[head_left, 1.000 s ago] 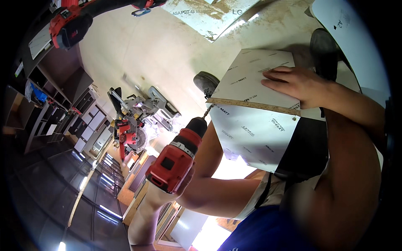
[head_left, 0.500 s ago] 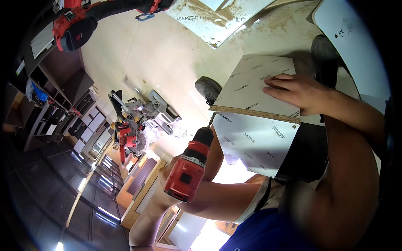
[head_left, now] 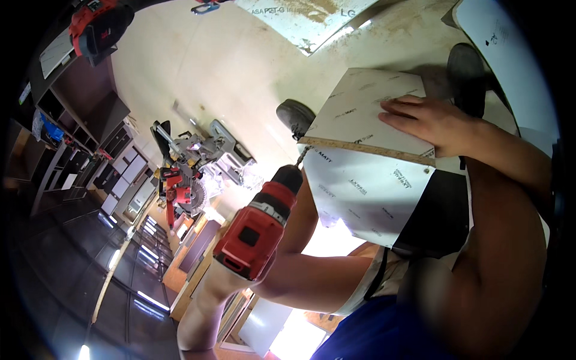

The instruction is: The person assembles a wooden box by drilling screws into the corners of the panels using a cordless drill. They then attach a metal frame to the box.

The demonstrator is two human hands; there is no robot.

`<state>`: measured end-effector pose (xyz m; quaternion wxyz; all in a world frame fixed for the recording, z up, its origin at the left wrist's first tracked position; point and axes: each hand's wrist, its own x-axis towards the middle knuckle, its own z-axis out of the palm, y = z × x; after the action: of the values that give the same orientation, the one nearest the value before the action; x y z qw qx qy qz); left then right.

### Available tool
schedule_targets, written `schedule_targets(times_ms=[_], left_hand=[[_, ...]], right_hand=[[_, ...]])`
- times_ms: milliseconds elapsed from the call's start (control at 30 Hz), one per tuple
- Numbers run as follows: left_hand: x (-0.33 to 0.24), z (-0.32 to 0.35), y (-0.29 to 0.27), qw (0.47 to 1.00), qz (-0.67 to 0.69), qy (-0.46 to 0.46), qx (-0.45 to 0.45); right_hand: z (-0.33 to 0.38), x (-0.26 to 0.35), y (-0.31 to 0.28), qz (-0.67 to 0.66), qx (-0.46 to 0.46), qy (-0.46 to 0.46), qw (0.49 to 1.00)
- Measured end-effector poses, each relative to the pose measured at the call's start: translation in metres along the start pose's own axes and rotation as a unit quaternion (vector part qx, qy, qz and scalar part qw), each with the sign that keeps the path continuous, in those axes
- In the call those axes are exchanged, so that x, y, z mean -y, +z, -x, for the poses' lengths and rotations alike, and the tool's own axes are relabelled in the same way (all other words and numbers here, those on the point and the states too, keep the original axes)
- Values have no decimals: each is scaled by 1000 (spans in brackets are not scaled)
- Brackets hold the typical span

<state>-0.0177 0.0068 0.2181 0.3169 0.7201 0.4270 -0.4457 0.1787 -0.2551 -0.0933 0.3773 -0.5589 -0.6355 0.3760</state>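
My left hand point(head_left: 229, 281) is wrapped round the grip of a red and black cordless drill point(head_left: 251, 237), whose body hides most of the fingers. Its twist bit point(head_left: 302, 156) meets the left end of a panel joint; how deep it sits I cannot tell. Two white film-covered boards meet there at an angle: an upper board point(head_left: 360, 111) showing a raw chipboard edge point(head_left: 366, 148), and a lower board point(head_left: 366, 198). My right hand point(head_left: 426, 123) lies palm down on the upper board, fingers stretched out. A small round fastener or hole shows near the lower board's right corner.
My shoes point(head_left: 295, 117) and bare legs frame the boards. A mitre saw point(head_left: 186, 192) stands on the floor to the left. Dusty white panels point(head_left: 306, 24) lie ahead, and another white panel point(head_left: 510, 60) is at the right. A red and black power tool point(head_left: 99, 27) is at upper left.
The drill's rear end has swung toward the lower left, with its bit still at the joint's left end. The boards sit slightly higher in view. My right hand stays on the upper board.
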Motion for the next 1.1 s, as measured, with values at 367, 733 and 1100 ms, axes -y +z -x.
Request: schedule_targets(times_ms=[367,733,1100], left_hand=[[-24,-6,0,943,-248,216,-53],[-27,4,26,993,109,41,-7],[-23,2,33,980,200,3,-2]], right_hand=[[-1,5,0,0,-9,2,1000],[0,0,0,2,-24,-9,1000],[0,-1,2,2,-16,-8,1000]])
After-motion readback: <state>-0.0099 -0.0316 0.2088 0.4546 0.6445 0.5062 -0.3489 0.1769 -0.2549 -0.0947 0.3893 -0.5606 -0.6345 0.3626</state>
